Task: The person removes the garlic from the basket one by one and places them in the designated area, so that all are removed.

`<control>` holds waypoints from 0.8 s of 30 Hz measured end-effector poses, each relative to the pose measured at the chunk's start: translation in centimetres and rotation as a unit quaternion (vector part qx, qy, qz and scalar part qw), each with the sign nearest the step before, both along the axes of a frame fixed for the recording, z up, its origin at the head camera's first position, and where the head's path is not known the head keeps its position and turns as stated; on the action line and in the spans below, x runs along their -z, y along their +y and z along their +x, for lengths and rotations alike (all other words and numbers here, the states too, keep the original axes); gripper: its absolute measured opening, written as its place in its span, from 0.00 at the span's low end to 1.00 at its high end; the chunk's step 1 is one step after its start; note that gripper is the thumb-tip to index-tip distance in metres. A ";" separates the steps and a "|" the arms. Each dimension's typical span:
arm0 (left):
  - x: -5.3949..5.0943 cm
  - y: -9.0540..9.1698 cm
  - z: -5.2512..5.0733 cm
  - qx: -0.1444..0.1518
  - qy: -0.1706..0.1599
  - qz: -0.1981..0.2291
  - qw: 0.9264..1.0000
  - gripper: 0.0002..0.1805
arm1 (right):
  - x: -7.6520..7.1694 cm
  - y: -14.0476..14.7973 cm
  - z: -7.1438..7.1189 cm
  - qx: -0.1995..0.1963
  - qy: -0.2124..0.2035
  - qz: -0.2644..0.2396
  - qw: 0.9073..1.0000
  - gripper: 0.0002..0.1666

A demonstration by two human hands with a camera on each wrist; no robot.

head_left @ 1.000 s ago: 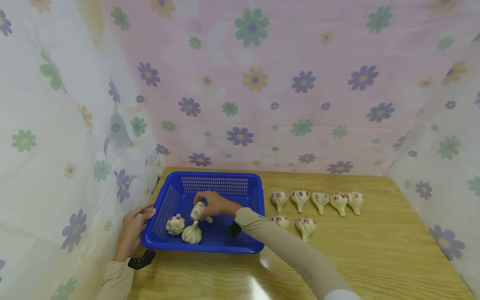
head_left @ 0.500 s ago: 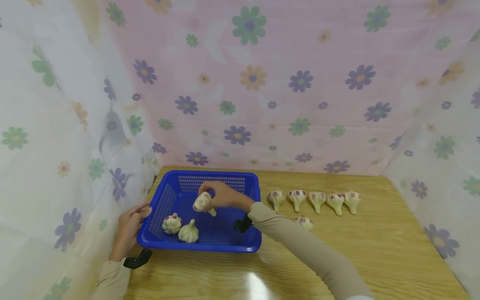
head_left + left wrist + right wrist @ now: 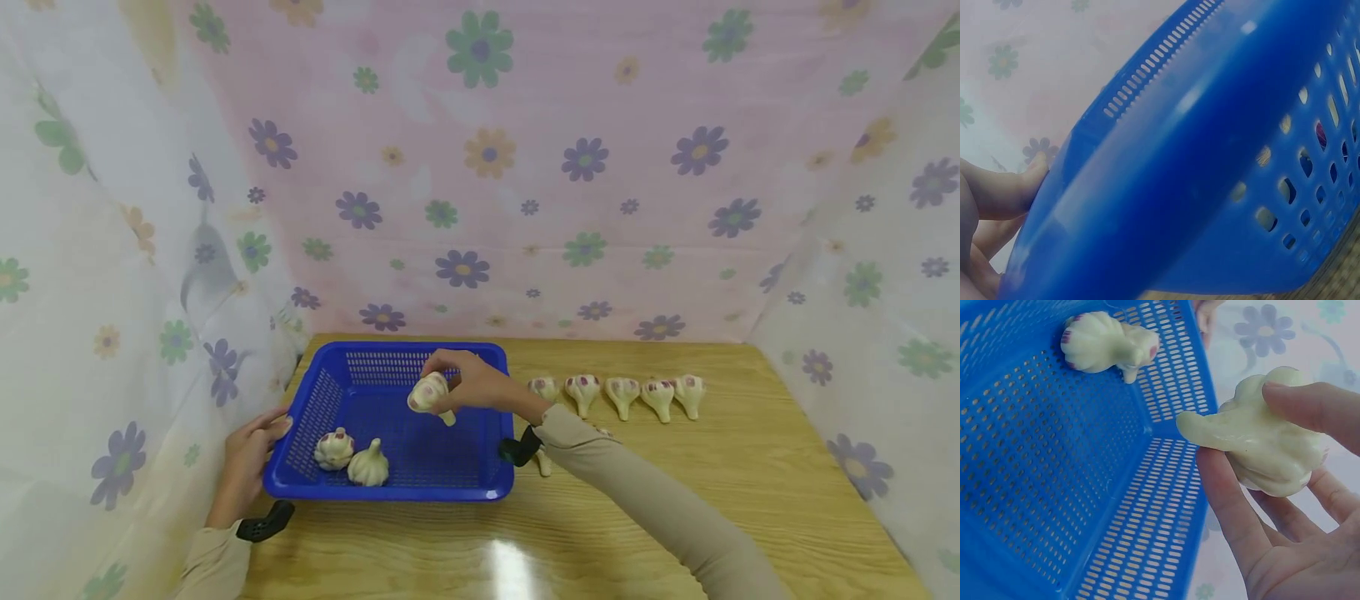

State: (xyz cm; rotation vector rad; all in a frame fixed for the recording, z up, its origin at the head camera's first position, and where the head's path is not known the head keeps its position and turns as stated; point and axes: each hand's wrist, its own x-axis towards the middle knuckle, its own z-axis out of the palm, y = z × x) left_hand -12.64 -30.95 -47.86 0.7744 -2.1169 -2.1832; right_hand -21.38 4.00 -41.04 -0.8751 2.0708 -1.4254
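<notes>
"Head view: how many things are there?"

"One blue basket on a wooden table. Two bulbs of garlic lie in its near left part. To its right is a row of five bulbs; parts of others beside the right sleeve are too hidden to count."

"And the hands?"

"The left hand grips the basket's left rim. The right hand, its arm reaching in from the lower right, pinches one garlic bulb above the basket."

"Left wrist view?"

"One rim, large, with thumb and fingers at its edge; pale shapes behind the holes, uncountable."

"Right wrist view?"

"Thumb above, fingers below one bulb, its stem pointing toward the basket; two more bulbs inside, overlapping."
</notes>
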 end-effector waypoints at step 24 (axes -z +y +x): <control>0.4 -0.3 -0.2 0.007 -0.004 -0.001 1.000 0.25 | -0.9 10.1 4.1 0.070 0.008 -0.063 0.995 0.28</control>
